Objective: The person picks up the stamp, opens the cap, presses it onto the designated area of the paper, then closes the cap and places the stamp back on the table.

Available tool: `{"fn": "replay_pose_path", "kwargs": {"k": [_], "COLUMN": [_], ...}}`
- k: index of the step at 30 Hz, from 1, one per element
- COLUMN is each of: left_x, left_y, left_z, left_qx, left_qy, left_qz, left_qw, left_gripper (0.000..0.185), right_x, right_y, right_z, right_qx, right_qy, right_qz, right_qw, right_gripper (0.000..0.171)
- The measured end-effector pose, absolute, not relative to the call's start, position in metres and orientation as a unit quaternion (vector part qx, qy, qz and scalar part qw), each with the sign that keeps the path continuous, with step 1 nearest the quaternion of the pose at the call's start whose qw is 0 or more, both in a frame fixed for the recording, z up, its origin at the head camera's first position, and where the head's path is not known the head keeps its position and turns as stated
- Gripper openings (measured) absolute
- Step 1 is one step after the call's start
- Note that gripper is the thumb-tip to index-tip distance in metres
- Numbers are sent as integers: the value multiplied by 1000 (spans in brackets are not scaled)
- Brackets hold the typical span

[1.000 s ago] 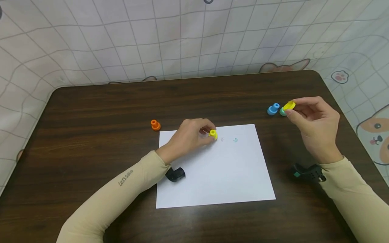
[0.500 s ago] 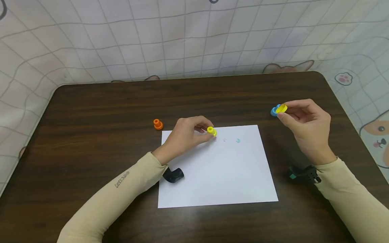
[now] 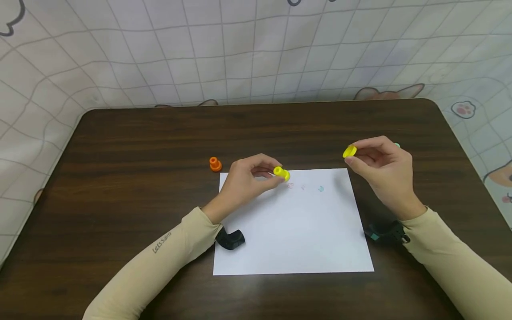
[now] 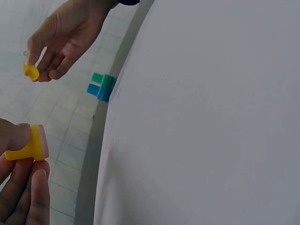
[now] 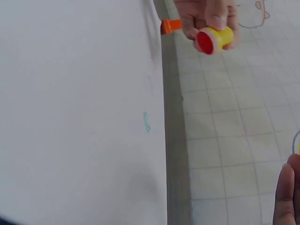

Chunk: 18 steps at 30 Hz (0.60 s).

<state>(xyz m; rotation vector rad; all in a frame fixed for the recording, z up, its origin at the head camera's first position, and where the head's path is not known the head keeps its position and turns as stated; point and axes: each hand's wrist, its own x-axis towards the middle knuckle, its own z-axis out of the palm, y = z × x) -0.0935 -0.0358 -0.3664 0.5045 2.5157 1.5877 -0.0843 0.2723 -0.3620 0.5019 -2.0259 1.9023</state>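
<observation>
1. While my left hand (image 3: 248, 178) hangs just above the far edge of the white paper (image 3: 292, 231), its fingers (image 4: 23, 187) pinch a yellow stamp (image 3: 281, 173), tilted on its side.
2. From the right wrist view, the stamp's red round face (image 5: 205, 42) shows, turned away from the sheet and toward my other hand.
3. My right hand (image 3: 382, 166) is raised over the counter (image 3: 120, 146) beside the paper's far right corner, and its fingers pinch a small yellow cap (image 3: 350, 152).
4. Between the two sets of fingers, on the paper, lie faint marks: a pinkish one (image 3: 290, 186) just right of the stamp and a teal one (image 3: 321, 189) further toward my right hand.
5. Left of my left fingers, an orange stamp (image 3: 215, 164) stands upright on the counter, just off the paper's far left corner.
6. Beyond my right fingers, a green stamp (image 4: 104, 80) and a blue one (image 4: 96, 90) sit touching each other, seen best from the left wrist view.
</observation>
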Motion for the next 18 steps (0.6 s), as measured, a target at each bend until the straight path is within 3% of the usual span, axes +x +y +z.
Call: {"fn": "replay_pose_path", "kwargs": {"k": [18], "left_x": [-81], "left_y": [-34], "left_z": [-362], "left_qx": [143], "left_qy": [767], "left_qz": [623], "left_qw": [53], "left_gripper": [28], "right_x": [-79], "right_y": [238], "right_z": [-355], "right_qx": [205], "right_qy": [-702], "right_qz": [673], "right_qw": [107], "right_gripper": [32]}}
